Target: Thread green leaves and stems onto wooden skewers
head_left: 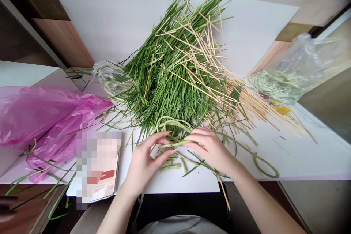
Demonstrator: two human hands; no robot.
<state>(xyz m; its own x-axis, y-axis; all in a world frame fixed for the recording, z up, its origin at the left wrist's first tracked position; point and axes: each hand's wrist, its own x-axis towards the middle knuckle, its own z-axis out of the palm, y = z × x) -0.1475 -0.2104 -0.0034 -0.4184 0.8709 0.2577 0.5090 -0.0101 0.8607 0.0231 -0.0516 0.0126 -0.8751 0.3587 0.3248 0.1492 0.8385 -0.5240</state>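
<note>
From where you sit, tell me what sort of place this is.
Probably a food-preparation spot, at home or in a small eatery: a white table bears a heap of leafy greens, many wooden skewers and what look like long green beans.

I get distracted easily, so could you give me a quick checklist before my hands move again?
1. Right hand has the green strand at its fingertips: ok.
2. Left hand grips it too: cannot tell; its fingers are around the strand.
3. Short green pieces lie on the white surface beneath the hands: ok.
4. Thin sticks kept off the leafy heap: not ok, many lie across it.
5. Phone well back from the front edge: not ok, it is right at it.
6. Pink bag apart from both hands: ok.
</note>
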